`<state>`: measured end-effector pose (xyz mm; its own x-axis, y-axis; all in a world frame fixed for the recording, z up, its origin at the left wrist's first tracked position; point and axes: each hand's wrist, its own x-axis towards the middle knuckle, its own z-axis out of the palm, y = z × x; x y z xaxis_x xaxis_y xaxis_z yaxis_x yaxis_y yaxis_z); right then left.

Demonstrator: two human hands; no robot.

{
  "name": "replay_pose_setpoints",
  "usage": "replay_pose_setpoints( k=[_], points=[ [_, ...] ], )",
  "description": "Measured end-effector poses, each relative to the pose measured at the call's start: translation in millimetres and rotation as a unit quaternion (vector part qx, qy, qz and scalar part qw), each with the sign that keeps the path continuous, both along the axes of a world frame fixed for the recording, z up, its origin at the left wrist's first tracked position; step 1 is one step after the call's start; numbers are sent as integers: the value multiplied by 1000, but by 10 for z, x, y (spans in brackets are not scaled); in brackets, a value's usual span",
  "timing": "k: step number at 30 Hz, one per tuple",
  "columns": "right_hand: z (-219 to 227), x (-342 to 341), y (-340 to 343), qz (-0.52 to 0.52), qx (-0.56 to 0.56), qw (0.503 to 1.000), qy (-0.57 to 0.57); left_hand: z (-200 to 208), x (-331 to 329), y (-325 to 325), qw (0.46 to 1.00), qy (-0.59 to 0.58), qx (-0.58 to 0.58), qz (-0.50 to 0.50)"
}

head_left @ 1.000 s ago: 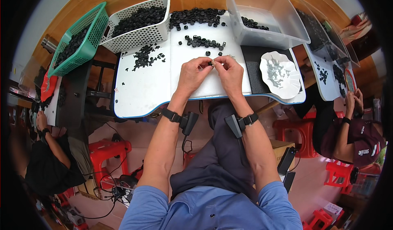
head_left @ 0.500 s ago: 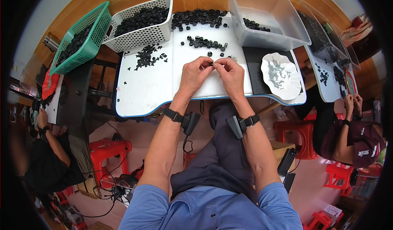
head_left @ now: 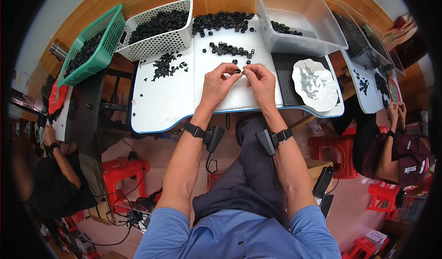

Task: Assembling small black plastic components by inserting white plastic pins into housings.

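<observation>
My left hand point(head_left: 217, 85) pinches a small black round part point(head_left: 237, 71) between thumb and fingertips, over the white work surface point(head_left: 159, 100). Just to its right, my right hand point(head_left: 261, 81) has its thumb and index finger closed together. A narrow gap separates those fingertips from the part; whether they hold anything tiny is hidden. Beyond my hands lies a cluster of similar black round parts point(head_left: 228, 49), with a few single ones close to my fingers. Small black pieces point(head_left: 165, 66) are scattered to the left.
A white basket point(head_left: 156, 50) and a green basket point(head_left: 99, 65) of black parts stand at the left. At the back right is a clear plastic bin point(head_left: 304, 47); nearer, a white scalloped plate point(head_left: 328, 100) holds small translucent pieces. People work at both sides, near red stools point(head_left: 123, 169).
My fingertips have drawn slightly apart, so the black part now shows in my left hand. The right fingertips have come away from it.
</observation>
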<state>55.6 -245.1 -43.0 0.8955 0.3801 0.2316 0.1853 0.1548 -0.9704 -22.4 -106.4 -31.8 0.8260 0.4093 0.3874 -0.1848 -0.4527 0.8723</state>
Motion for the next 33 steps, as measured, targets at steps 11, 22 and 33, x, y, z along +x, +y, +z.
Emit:
replay_pose_setpoints(
  k=[11,22,33],
  points=[
    [83,59,-116,117,28,992,47,11,-11,46,999,-33,10,-40],
    [18,66,-68,-2,74,997,35,31,313,173,978,106,162,81],
    [16,-10,-32,-60,92,994,0,-25,198,-123,998,24,45,46]
  ],
)
